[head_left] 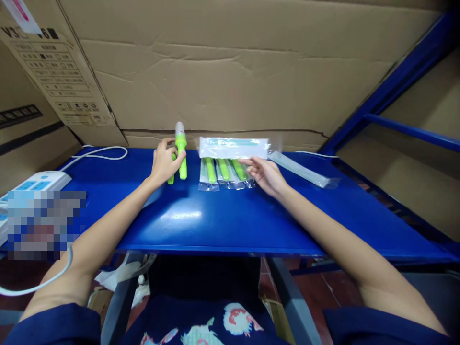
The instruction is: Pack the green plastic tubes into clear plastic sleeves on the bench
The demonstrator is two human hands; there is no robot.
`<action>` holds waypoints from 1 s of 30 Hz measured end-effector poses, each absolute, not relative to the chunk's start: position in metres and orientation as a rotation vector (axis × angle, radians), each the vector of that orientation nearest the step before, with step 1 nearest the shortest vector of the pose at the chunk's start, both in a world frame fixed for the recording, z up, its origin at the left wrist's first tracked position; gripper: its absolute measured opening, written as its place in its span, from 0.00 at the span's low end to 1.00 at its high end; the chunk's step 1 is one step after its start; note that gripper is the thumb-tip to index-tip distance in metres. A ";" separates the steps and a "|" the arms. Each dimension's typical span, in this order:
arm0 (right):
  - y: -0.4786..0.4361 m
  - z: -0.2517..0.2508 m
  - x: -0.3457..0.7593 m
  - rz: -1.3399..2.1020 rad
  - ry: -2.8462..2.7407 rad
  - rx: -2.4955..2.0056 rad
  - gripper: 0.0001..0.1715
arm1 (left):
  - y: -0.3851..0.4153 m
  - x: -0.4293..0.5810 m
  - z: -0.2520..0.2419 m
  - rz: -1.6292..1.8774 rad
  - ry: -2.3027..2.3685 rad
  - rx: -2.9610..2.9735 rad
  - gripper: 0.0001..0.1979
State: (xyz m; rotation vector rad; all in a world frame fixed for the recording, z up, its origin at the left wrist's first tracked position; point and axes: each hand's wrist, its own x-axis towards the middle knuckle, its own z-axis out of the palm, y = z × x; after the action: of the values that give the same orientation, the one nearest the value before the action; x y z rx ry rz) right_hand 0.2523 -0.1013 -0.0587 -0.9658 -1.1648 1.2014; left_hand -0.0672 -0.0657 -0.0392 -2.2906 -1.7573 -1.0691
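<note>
My left hand (166,162) is closed around a lime-green, pen-shaped tool (182,163) with a clear cap, held upright. A second lime-green tool (171,175) shows under the same fingers, mostly hidden by them. My right hand (268,176) has its fingers partly curled at the lower edge of a flat white packet (233,149) in clear wrap, which they appear to grip. Below that packet, three clear bags (223,172) with green tools in them lie side by side. Their upper ends are covered by the packet.
Right of my right hand lies a long clear-wrapped packet (304,170) on the blue table (223,220). A white power strip (46,182) with a cable sits at the left. Cardboard (230,86) stands behind, and a blue metal frame (381,96) rises on the right.
</note>
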 end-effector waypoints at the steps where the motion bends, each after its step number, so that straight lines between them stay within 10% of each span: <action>1: -0.105 -0.059 0.247 1.319 -1.214 -0.955 0.13 | -0.067 -0.067 -0.039 -1.091 -1.737 -2.285 0.17; 9: -0.122 -0.060 0.239 1.856 -1.562 -0.851 0.22 | -0.072 -0.061 -0.042 -1.100 -1.676 -2.378 0.16; 30: -0.117 -0.062 0.236 1.437 -1.337 -0.855 0.32 | -0.092 -0.034 -0.052 -1.003 -0.983 -2.851 0.15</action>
State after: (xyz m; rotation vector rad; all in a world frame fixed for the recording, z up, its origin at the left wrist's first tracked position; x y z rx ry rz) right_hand 0.2362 -0.1175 -0.0620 -0.8549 -1.3366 1.4367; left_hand -0.0338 -0.0920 -0.0519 -2.8507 -0.9827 -1.0028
